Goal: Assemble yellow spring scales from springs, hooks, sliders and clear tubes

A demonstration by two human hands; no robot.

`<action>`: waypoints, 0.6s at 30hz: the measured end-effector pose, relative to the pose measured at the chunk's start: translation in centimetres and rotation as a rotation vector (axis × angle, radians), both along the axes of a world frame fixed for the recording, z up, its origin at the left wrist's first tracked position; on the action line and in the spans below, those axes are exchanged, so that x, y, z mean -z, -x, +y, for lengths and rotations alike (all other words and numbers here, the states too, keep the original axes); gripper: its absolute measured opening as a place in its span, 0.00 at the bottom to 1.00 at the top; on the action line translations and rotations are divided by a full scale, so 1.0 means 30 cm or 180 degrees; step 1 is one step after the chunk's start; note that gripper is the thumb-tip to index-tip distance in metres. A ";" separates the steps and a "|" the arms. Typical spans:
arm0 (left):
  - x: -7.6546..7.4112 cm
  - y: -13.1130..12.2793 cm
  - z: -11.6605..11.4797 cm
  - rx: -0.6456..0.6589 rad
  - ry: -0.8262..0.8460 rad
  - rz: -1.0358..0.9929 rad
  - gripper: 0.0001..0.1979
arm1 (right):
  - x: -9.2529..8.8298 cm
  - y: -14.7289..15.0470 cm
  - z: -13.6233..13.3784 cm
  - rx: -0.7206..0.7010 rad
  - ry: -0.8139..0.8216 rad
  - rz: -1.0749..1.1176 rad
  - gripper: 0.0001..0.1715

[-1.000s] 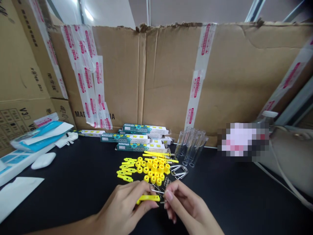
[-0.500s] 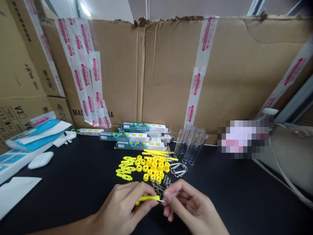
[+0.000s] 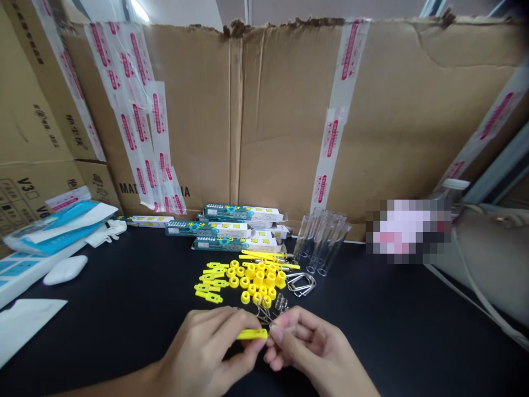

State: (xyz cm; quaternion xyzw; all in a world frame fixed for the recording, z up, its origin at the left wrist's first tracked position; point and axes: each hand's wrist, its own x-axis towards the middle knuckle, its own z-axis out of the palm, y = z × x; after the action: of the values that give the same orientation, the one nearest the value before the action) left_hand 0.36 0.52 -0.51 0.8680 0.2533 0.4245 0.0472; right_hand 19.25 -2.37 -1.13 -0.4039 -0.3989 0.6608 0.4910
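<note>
My left hand (image 3: 210,350) is closed around a slim yellow plastic rod (image 3: 253,334), whose end sticks out past the thumb and index finger. Right at that end, my right hand (image 3: 303,344) pinches a small metal piece, mostly hidden by the fingertips. Bent wire pieces (image 3: 263,311) and small coil springs (image 3: 281,302) lie just beyond the fingers. Farther back sit yellow caps and rings (image 3: 259,278), flat yellow tabs (image 3: 210,284), yellow rods with metal ends (image 3: 264,257) and large wire clips (image 3: 301,284).
Printed slim boxes (image 3: 231,242) and clear tubes (image 3: 320,245) stand behind the parts. A cardboard wall (image 3: 281,127) closes off the back. At left lie a white rounded object (image 3: 66,270) and blue packaging (image 3: 61,229); at right, a bag (image 3: 491,259) with a strap.
My right fingertips have moved left, closer to the end of the yellow rod. The thin metal bit that showed between the hands is now mostly covered.
</note>
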 end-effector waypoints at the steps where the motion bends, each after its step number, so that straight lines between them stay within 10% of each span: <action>1: 0.000 -0.001 0.001 -0.0023 -0.0077 0.0013 0.05 | 0.001 0.000 0.001 -0.0040 0.0068 0.0035 0.24; 18: -0.014 0.014 0.004 0.0239 -0.0211 0.0528 0.12 | 0.010 0.003 -0.005 -0.0749 0.0278 0.0304 0.28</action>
State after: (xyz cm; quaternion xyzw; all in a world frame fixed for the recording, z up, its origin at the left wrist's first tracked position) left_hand -0.06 0.64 -0.10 0.9101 0.2095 0.3572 0.0131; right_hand 19.16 -2.51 -1.43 -0.3435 -0.3906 0.7490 0.4104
